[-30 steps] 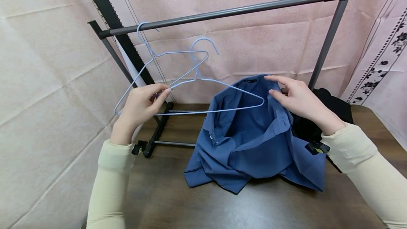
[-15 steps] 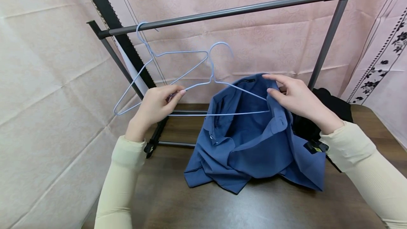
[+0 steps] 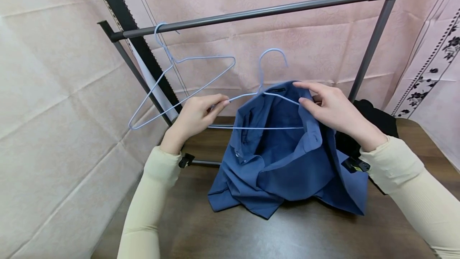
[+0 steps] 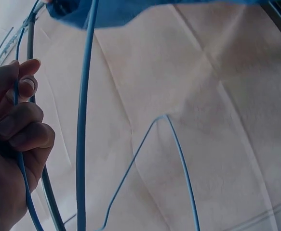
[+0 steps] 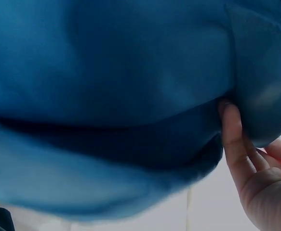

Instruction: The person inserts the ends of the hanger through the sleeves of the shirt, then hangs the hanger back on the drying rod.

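A pink patterned cloth backdrop (image 3: pixel 309 47) fills the rear, behind a wood-grain table (image 3: pixel 244 235). A dark metal clothes rack (image 3: pixel 258 13) stands there, its rail running across above the work. Below the rail, a blue button-up shirt (image 3: pixel 291 187) sits bunched on the table, its neck opening raised and spread toward the head camera. One light-blue wire hanger (image 3: pixel 267 128) reaches into that opening: its hook stands upright above the neck edge, its left end lies outside, and its right end is hidden behind the shirt's front edge. A second wire hanger (image 3: pixel 206 57) hangs from the rail at the left. Black fabric (image 3: pixel 377 125) lies behind the shirt on the right. The left hand (image 3: pixel 195 115) pinches the first hanger's left shoulder between thumb and forefinger, the other fingers curled in. The right hand (image 3: pixel 328 105) is partly open, thumb and fingers gripping the shirt's neck edge. A small black device (image 3: pixel 355 164) sits at the right cuff.
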`<action>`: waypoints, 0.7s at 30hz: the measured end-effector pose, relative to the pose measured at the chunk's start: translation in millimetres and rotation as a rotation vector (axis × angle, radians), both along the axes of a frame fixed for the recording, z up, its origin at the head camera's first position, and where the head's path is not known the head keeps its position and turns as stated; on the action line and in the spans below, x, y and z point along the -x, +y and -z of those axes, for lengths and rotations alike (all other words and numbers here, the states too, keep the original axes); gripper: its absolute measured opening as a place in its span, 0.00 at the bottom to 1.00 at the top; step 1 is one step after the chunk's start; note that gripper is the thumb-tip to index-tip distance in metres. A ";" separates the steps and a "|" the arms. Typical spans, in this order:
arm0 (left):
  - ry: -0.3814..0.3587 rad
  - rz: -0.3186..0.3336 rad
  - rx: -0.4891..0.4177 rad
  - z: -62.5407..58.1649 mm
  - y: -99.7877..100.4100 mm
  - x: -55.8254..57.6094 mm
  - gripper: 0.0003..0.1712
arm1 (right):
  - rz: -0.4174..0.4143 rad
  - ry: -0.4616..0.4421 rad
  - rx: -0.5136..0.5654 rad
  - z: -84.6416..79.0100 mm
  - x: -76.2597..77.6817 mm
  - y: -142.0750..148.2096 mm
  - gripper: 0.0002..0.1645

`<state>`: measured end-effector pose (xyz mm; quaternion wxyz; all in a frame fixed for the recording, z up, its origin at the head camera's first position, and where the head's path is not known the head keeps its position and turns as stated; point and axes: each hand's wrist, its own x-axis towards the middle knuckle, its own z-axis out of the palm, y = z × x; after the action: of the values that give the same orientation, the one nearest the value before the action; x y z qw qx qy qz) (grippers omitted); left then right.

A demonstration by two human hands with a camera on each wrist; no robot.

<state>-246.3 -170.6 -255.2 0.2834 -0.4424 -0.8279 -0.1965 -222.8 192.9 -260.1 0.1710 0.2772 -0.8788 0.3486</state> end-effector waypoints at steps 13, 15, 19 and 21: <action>-0.082 0.030 -0.045 16.0 39.5 -6.7 0.12 | 0.076 0.063 0.122 -5.7 -10.0 -11.3 0.22; -0.094 0.026 -0.068 18.0 45.1 -7.6 0.12 | 0.079 0.084 0.149 -6.8 -12.0 -13.6 0.22; -0.120 0.032 -0.112 23.4 55.5 -8.8 0.12 | 0.066 0.141 0.173 -7.7 -12.7 -19.1 0.21; -0.126 0.037 -0.131 26.0 60.4 -9.5 0.12 | 0.057 0.161 0.173 -8.4 -13.3 -22.1 0.21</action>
<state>-236.8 -110.2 -281.2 0.2554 -0.4247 -0.8212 -0.2828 -209.5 170.8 -251.7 0.2741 0.2637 -0.8364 0.3946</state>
